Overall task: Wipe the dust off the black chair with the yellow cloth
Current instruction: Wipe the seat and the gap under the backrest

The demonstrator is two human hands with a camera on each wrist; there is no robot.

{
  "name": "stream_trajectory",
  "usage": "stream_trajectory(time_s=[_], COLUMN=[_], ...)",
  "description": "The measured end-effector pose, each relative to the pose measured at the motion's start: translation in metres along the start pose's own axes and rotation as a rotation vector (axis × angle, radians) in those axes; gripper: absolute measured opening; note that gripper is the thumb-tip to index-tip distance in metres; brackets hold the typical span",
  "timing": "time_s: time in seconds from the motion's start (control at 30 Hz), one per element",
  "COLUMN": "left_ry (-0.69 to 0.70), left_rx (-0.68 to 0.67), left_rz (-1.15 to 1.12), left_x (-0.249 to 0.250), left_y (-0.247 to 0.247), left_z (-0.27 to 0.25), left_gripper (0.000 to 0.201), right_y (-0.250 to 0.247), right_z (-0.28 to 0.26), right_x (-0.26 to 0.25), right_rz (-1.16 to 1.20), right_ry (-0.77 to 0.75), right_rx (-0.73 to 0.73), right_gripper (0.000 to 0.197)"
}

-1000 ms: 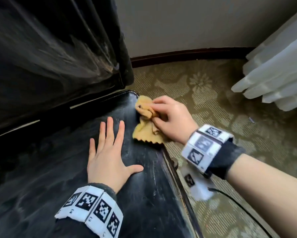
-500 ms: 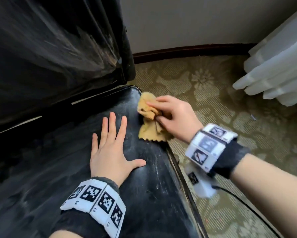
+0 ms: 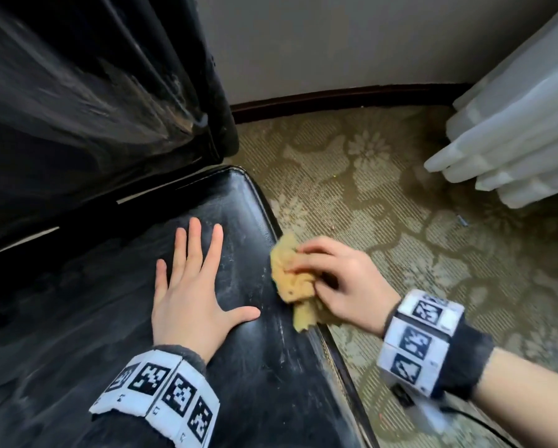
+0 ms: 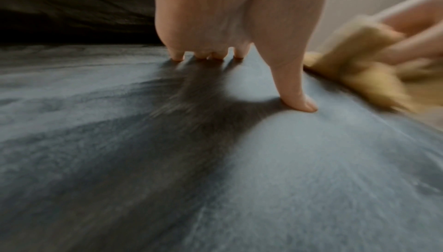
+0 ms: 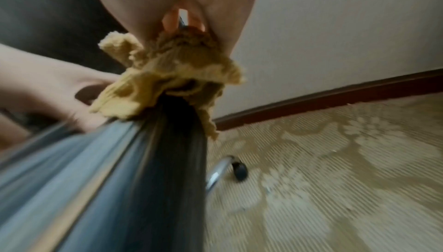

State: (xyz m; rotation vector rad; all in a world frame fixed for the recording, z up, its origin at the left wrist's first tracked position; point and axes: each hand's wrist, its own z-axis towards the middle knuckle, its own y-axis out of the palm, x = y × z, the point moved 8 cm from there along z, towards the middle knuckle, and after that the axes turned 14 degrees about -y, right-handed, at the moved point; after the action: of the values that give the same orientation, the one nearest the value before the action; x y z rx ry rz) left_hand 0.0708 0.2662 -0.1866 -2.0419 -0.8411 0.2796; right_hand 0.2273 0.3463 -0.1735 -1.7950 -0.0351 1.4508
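The black chair's dusty seat fills the lower left of the head view, its backrest rising behind. My left hand lies flat on the seat with straight, spread fingers; in the left wrist view its thumb presses on the seat. My right hand grips the bunched yellow cloth against the seat's right edge. In the right wrist view the cloth wraps over that edge, held by curled fingers.
Patterned beige carpet lies to the right of the chair. A white curtain hangs at the far right, and a dark baseboard runs along the wall. A chrome chair leg with a caster sits below the seat edge.
My right hand has dragged the yellow cloth along the seat's right edge from the back corner toward me. The left hand stays flat on the seat.
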Motion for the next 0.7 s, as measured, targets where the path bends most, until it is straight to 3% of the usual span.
stream_trajectory(time_s=[0.13,0.27,0.4,0.6,0.7], left_ry=[-0.014,-0.016,-0.017,-0.014,-0.013], left_rx=[-0.004,-0.006,0.001,0.009,0.005], left_rz=[0.013,0.011,0.004,-0.005,-0.004], left_x=[-0.001,0.0,0.001,-0.001,-0.001], left_y=[0.002,0.001,0.001,0.001,0.001], left_z=[0.001,0.0,-0.001,-0.001,-0.002], left_gripper=[0.12,0.12,0.121,0.123,0.123], right_y=[0.003,0.017,0.021,0.007,0.014], right_z=[0.031,-0.031,-0.066,-0.005,-0.023], right_x=[0.001,-0.007,-0.013,-0.002,-0.003], right_rz=[-0.062,-0.008,0.053,-0.047,-0.046], right_ry=[-0.08,-0.051,-0.011,-0.033,0.0], right_rx=[0.024,-0.106,-0.224,0.005,0.01], right_gripper=[0.037,0.024,0.027,0.034,0.029])
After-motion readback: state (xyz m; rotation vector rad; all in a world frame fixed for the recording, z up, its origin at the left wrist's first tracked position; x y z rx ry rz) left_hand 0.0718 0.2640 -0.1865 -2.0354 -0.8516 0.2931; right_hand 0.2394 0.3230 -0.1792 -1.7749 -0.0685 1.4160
